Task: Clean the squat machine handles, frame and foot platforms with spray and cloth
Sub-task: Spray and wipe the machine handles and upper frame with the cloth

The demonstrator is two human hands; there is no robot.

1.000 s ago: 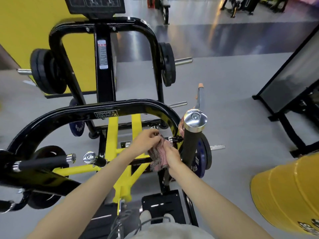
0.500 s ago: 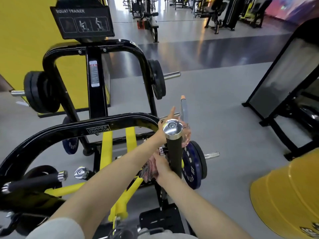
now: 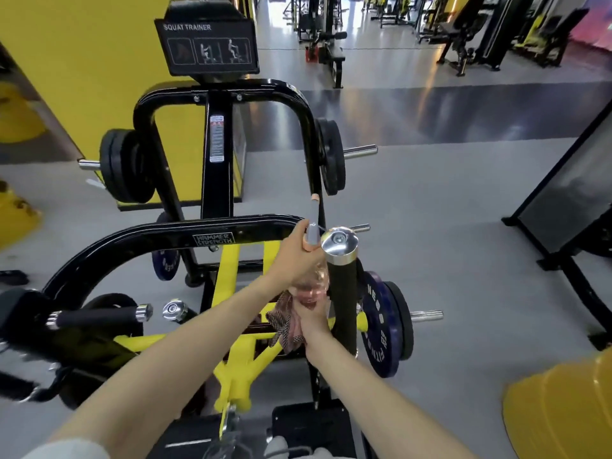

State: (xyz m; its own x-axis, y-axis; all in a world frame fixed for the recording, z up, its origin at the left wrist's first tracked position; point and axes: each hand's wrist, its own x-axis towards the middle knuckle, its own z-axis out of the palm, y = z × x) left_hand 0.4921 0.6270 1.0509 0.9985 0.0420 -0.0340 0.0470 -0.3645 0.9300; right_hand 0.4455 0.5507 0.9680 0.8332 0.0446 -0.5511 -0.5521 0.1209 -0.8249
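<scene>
Left hand (image 3: 291,251) raised beside the upright right-side handle (image 3: 342,286) of the squat machine, grip wrapped round the neck of a spray bottle (image 3: 313,226) just under its grey head. Grey nozzle tube with a peach tip rising up and away from the knuckles, leaning a little left of the handle's chrome end cap (image 3: 339,241). Clear body of the bottle hanging below the left hand, pinkish through the plastic, squeezed between the palm and the black foam of the handle; whether touching the foam, hard to tell, since that patch is blurred. Right hand (image 3: 309,321) lower down, just beneath the bottle, grip closed on a bunched cloth (image 3: 283,326) with a pink and brown check, the loose folds spilling out to the left of the fist. Cloth lying against the yellow crossbar, close beside the foot of the handle, below the bottle and not on the foam grip itself. Both forearms reaching in from the bottom edge, left crossing above the yellow frame (image 3: 231,329), right running up alongside the handle. Blue weight plate (image 3: 381,323) loaded on the peg just right of the handle. Black curved bar (image 3: 165,241) with a Hammer Strength label arching across behind the hands. Second handle (image 3: 99,318), horizontal with a chrome end, well off to the left. Black foot platforms (image 3: 311,425) at the bottom, under the arms. Squat Trainer placard (image 3: 207,44) on top of the rear black upright.
</scene>
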